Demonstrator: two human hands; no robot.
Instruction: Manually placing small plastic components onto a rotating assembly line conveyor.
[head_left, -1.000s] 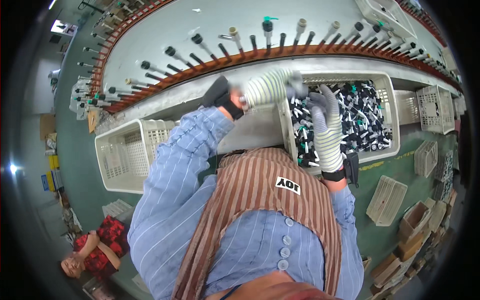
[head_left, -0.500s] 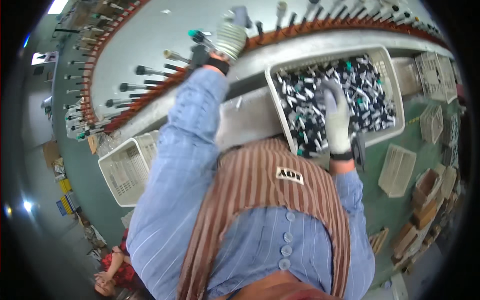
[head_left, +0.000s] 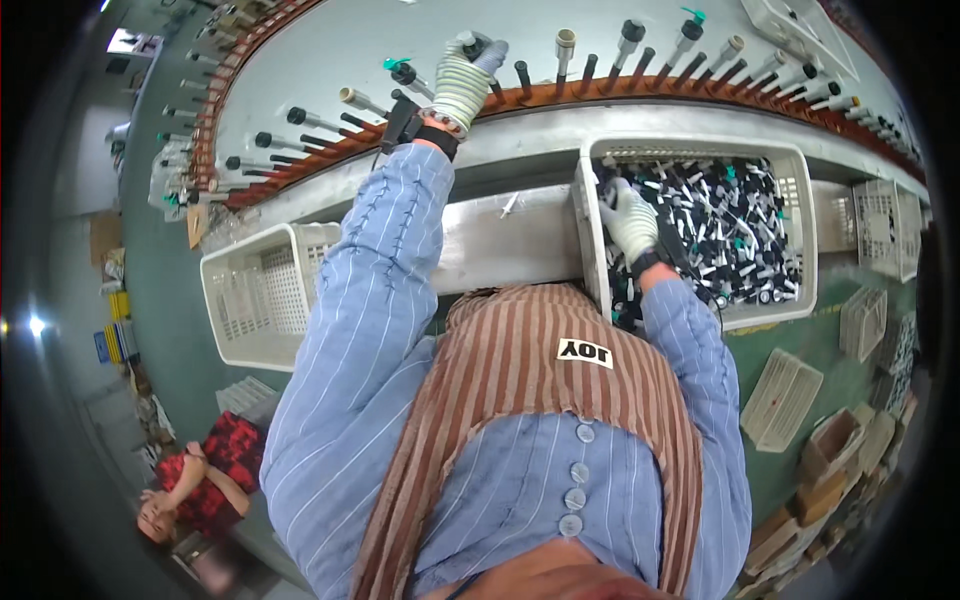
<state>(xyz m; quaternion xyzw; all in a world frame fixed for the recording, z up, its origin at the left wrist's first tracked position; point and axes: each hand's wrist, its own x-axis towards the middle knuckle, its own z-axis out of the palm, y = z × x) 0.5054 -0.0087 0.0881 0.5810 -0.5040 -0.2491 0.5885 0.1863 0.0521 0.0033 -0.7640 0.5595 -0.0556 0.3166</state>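
Note:
My left hand point(head_left: 468, 80), in a ribbed white glove with grey fingertips, is at the curved orange-brown rail point(head_left: 525, 97). Its fingers are closed round a dark-topped cylindrical part point(head_left: 471, 46) at one of the rail's upright pegs. Right beside it stands a clear tube with a green-and-black top point(head_left: 402, 72). My right hand point(head_left: 630, 222), gloved the same way, reaches into a white crate point(head_left: 810, 240) heaped with small black, white and green plastic parts point(head_left: 735, 225). Its fingers curl down near the crate's left wall; whatever they hold is hidden.
More pegs, some with clear tubes point(head_left: 626, 45), line the rail both ways. A metal tray point(head_left: 500, 245) with one small white piece lies between the crate and another white basket point(head_left: 255, 300) at left. Baskets point(head_left: 783, 400) and cartons stand on the floor at right. A person point(head_left: 205, 475) is at lower left.
My right hand has moved from the middle of the crate to its left side. My left hand stays at the rail. The whole view has shifted slightly.

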